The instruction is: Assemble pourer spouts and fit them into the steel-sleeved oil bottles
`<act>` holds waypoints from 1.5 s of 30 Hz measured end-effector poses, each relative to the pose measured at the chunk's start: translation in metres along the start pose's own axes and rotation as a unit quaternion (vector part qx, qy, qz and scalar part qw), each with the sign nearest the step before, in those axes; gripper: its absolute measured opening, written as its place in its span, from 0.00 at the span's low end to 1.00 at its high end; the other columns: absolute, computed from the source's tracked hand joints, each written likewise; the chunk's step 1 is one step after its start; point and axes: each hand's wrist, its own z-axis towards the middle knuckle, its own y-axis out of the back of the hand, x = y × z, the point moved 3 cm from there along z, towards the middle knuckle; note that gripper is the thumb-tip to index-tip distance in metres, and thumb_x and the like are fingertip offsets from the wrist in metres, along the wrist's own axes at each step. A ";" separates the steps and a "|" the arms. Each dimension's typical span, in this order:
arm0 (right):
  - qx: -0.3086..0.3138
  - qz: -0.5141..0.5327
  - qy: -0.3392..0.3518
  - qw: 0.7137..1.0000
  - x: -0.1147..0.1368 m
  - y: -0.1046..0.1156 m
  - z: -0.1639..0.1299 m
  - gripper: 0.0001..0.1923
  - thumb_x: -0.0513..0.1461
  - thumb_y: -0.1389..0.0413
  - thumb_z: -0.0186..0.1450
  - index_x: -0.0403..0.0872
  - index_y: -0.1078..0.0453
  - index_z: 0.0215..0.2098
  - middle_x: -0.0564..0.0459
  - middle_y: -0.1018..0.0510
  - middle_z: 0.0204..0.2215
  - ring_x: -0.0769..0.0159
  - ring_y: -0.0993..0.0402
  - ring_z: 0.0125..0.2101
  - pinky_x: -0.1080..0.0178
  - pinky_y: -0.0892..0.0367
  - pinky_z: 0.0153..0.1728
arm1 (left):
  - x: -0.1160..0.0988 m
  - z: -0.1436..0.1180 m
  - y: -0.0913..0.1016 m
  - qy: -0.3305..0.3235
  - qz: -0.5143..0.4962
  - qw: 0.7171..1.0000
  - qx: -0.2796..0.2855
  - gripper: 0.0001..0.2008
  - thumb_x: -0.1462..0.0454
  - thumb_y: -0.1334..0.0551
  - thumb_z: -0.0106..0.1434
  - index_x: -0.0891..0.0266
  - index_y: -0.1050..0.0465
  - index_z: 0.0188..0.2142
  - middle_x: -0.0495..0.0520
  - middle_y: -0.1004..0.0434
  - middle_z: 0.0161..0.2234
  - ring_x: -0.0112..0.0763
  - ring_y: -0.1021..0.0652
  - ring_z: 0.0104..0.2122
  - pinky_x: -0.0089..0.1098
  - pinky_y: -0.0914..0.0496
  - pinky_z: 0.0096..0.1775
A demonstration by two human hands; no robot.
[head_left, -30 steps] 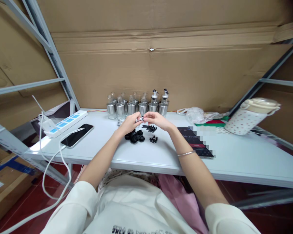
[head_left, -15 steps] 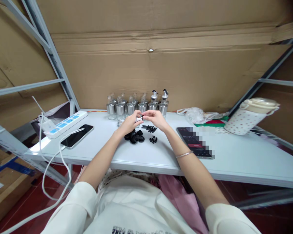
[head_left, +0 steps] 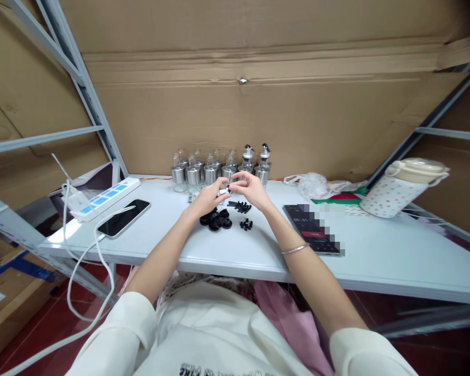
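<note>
From my head camera, my left hand (head_left: 207, 197) pinches a small silver spout cap (head_left: 222, 192) just above the white table (head_left: 376, 250), and my right hand (head_left: 251, 189) closes fingertips on a tiny black piece at its end. I judge I am fitting that piece; seating it calls for a straight push. Black rings (head_left: 216, 219) and black plugs (head_left: 246, 224) lie below. The joint itself is too small to make out.

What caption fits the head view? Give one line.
Both hands, left hand and right hand, pinch a small metal part above black rings.
</note>
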 end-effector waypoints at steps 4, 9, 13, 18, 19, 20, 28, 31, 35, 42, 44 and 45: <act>-0.002 0.007 -0.005 1.000 0.002 0.000 -0.002 0.18 0.41 0.34 0.46 0.47 0.33 0.33 0.57 0.20 0.22 0.66 0.23 0.27 0.60 0.31 0.37 | -0.002 -0.001 0.000 -0.012 -0.019 1.000 0.009 0.17 0.56 0.46 0.65 0.58 0.40 0.51 0.49 0.29 0.37 0.30 0.27 0.33 0.29 0.34 0.41; 0.004 0.014 -0.008 1.000 -0.001 -0.001 -0.001 0.18 0.42 0.34 0.46 0.47 0.33 0.31 0.57 0.21 0.22 0.66 0.24 0.27 0.60 0.32 0.38 | -0.003 0.000 -0.001 -0.019 -0.050 0.999 -0.013 0.13 0.57 0.51 0.67 0.61 0.37 0.46 0.49 0.29 0.33 0.30 0.27 0.34 0.29 0.34 0.40; 0.007 0.025 -0.018 1.000 -0.003 -0.003 -0.001 0.19 0.44 0.33 0.45 0.46 0.33 0.30 0.56 0.21 0.22 0.66 0.24 0.27 0.60 0.31 0.37 | -0.004 0.001 -0.001 -0.019 -0.060 0.998 -0.027 0.11 0.58 0.51 0.67 0.61 0.36 0.42 0.49 0.28 0.33 0.29 0.27 0.33 0.28 0.35 0.39; 0.017 0.045 -0.018 0.999 0.000 -0.007 -0.003 0.18 0.45 0.33 0.46 0.45 0.30 0.31 0.54 0.21 0.26 0.67 0.25 0.30 0.61 0.30 0.37 | -0.003 0.001 0.000 -0.022 -0.058 0.996 -0.064 0.10 0.60 0.50 0.67 0.62 0.36 0.43 0.51 0.27 0.36 0.29 0.27 0.35 0.27 0.35 0.40; 0.020 0.053 -0.018 0.998 0.001 -0.009 -0.003 0.18 0.44 0.33 0.46 0.45 0.30 0.31 0.53 0.21 0.28 0.67 0.25 0.31 0.62 0.30 0.36 | -0.003 0.001 0.000 -0.021 -0.058 0.995 -0.074 0.10 0.60 0.50 0.67 0.62 0.36 0.44 0.51 0.27 0.37 0.29 0.27 0.35 0.27 0.35 0.40; 0.022 0.060 -0.018 0.998 0.001 -0.010 -0.003 0.18 0.43 0.32 0.46 0.45 0.30 0.31 0.54 0.21 0.28 0.68 0.25 0.31 0.63 0.30 0.35 | -0.002 0.001 0.000 -0.019 -0.059 0.995 -0.081 0.10 0.60 0.49 0.67 0.62 0.36 0.44 0.51 0.27 0.37 0.29 0.27 0.35 0.27 0.35 0.40; 0.024 0.079 0.000 0.997 -0.001 -0.016 -0.003 0.20 0.43 0.31 0.44 0.46 0.30 0.32 0.56 0.22 0.26 0.67 0.24 0.29 0.62 0.28 0.33 | -0.001 0.002 0.000 -0.014 -0.079 0.991 -0.109 0.10 0.61 0.50 0.67 0.61 0.39 0.46 0.49 0.31 0.33 0.27 0.29 0.32 0.27 0.35 0.39; 0.012 0.076 -0.008 0.997 -0.002 -0.016 -0.002 0.22 0.44 0.31 0.42 0.46 0.28 0.33 0.55 0.21 0.24 0.65 0.23 0.28 0.59 0.26 0.34 | 0.001 0.002 -0.001 -0.009 -0.081 0.992 -0.101 0.10 0.62 0.51 0.67 0.61 0.39 0.47 0.48 0.32 0.32 0.27 0.29 0.31 0.27 0.36 0.38; -0.003 0.068 -0.002 0.998 -0.001 -0.015 -0.002 0.21 0.44 0.30 0.41 0.46 0.27 0.32 0.54 0.21 0.23 0.64 0.22 0.28 0.58 0.25 0.34 | 0.002 0.002 -0.001 -0.014 -0.083 0.991 -0.103 0.11 0.61 0.51 0.67 0.61 0.40 0.47 0.48 0.32 0.32 0.27 0.29 0.32 0.27 0.36 0.38; -0.001 0.073 -0.020 0.997 -0.006 -0.013 -0.001 0.21 0.43 0.30 0.40 0.45 0.26 0.31 0.54 0.21 0.22 0.63 0.22 0.28 0.56 0.25 0.35 | 0.003 0.002 -0.003 -0.012 -0.078 0.992 -0.094 0.11 0.61 0.51 0.67 0.61 0.41 0.47 0.48 0.32 0.33 0.27 0.29 0.32 0.27 0.35 0.39; -0.012 0.086 -0.021 0.996 -0.007 -0.014 -0.001 0.20 0.43 0.31 0.41 0.45 0.25 0.32 0.54 0.20 0.24 0.63 0.22 0.29 0.55 0.25 0.38 | 0.004 0.003 -0.005 -0.014 -0.083 0.991 -0.099 0.11 0.61 0.52 0.68 0.61 0.42 0.48 0.49 0.32 0.34 0.28 0.29 0.34 0.28 0.35 0.40; -0.018 0.092 -0.020 0.995 -0.008 -0.015 -0.002 0.20 0.43 0.31 0.42 0.45 0.24 0.33 0.54 0.20 0.25 0.63 0.22 0.29 0.55 0.25 0.39 | 0.004 0.003 -0.006 -0.014 -0.086 0.991 -0.100 0.12 0.61 0.52 0.68 0.61 0.43 0.48 0.50 0.33 0.34 0.29 0.29 0.35 0.29 0.35 0.41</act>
